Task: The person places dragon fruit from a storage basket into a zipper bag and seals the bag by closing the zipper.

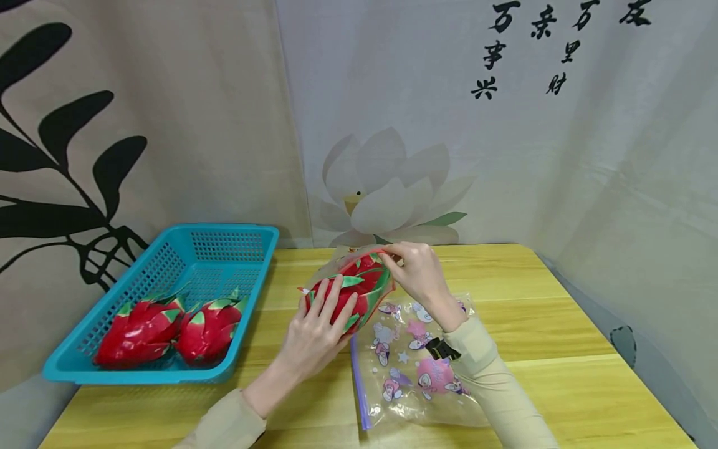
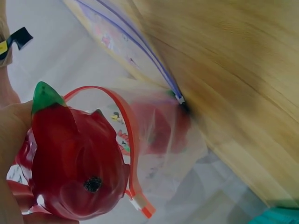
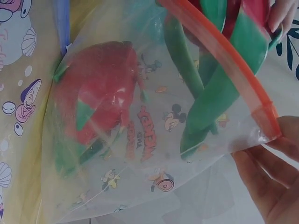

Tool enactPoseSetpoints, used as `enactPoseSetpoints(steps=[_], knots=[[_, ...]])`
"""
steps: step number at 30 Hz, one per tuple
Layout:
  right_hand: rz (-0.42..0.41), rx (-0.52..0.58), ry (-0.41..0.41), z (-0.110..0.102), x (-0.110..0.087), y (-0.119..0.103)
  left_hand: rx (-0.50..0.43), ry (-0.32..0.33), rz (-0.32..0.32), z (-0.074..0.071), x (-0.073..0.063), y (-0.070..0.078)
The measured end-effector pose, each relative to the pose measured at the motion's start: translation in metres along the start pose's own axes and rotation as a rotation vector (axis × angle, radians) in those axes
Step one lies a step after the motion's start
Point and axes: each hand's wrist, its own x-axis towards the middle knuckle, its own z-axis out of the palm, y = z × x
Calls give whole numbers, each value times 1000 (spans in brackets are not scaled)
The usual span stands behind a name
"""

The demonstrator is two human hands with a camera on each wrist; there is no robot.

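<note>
My left hand [image 1: 314, 337] grips a shiny red dragon fruit [image 2: 81, 158] with green leaf tips. It sits in the mouth of a clear zip bag [image 3: 173, 119] printed with cartoon figures. Thumb and fingers of my right hand [image 1: 419, 279] pinch the bag's edge at one end of its red zip strip [image 3: 224, 51], which bows open around the fruit. Down inside the bag lies another dragon fruit [image 3: 100, 88], seen through the plastic.
Two more dragon fruits [image 1: 140, 333] lie in a blue basket [image 1: 227, 246] on the left of the wooden table [image 1: 561, 386]. A flat clear bag [image 1: 412, 380] with a purple zip and pink prints lies below my right forearm. A printed cloth hangs behind.
</note>
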Motion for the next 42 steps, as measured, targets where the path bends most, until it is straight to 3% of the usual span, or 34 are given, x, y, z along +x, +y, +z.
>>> enactPoseSetpoints(steps=[7,18,25,42], knots=[[-13,12,-5,0,0,0,-5,-2,-37,4,8,3],[10,4,3,0,3,2,62,46,14,9,9,12],[23,-9,1,1,4,2,53,76,24,12,7,14],[20,0,-2,1,4,-1,-19,76,24,19,6,14]])
